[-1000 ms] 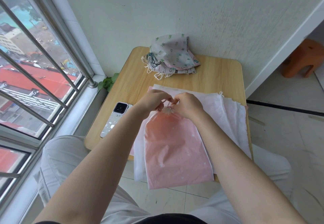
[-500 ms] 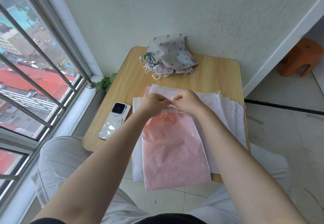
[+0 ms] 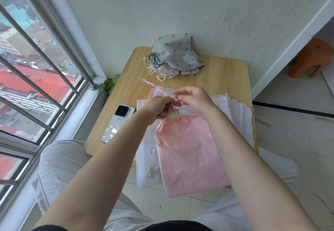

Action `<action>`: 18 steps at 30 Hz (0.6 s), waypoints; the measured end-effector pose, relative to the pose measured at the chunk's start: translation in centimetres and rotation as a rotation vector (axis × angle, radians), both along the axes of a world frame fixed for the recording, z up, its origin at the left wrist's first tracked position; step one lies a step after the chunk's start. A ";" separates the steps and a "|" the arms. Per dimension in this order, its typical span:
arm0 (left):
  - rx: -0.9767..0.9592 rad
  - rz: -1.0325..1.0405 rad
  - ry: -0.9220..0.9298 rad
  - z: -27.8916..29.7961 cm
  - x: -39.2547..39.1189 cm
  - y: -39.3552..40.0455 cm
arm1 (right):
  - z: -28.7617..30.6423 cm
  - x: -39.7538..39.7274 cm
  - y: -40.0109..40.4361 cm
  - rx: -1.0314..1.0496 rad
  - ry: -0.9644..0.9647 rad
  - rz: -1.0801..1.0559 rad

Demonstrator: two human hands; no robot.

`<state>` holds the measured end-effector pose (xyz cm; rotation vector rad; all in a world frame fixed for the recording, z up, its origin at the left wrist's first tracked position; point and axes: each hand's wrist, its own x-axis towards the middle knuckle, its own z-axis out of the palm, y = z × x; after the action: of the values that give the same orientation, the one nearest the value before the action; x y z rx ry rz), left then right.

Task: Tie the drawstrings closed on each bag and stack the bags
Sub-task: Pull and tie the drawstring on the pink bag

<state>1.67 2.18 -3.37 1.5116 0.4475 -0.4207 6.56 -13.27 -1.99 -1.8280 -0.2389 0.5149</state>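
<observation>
- Two hands meet over the gathered neck of the pink bag (image 3: pixel 191 151); the left hand (image 3: pixel 159 107) has its fingers curled round the puckered mouth and the pink drawstring (image 3: pixel 153 86), which runs up and away to the left over the tabletop (image 3: pixel 224 79), seemingly drawn taut so the neck stays cinched
- the right hand (image 3: pixel 196 98) hovers just beside it with fingers loosely bent; index finger and thumb appear to pinch a strand near the knot, though the string there is too fine to be sure
- the pink bag lies flat on top of a layer of white bags (image 3: pixel 235 111), its bottom hanging over the near edge of the tabletop toward the person's lap; lying flat probably keeps the neck steady while the cords are worked
- a stack of patterned bags (image 3: pixel 173 57) sits at the far edge against the wall, cords trailing to the left; judging by that, these are the finished ones, kept well apart from the working pile
- a phone (image 3: pixel 117 122) lies face down just left of the white bags
- the knot looks unfinished; a loose pull could let the neck reopen
</observation>
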 end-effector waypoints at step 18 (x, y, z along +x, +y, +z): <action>0.245 0.099 -0.126 -0.5 -0.4 0.1 | -1.0 -0.7 -0.9 0.025 0.266 -0.036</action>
<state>1.24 2.24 -3.88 1.7332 0.4850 -0.1959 5.83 -14.20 -2.97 -1.7149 -0.0312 0.7193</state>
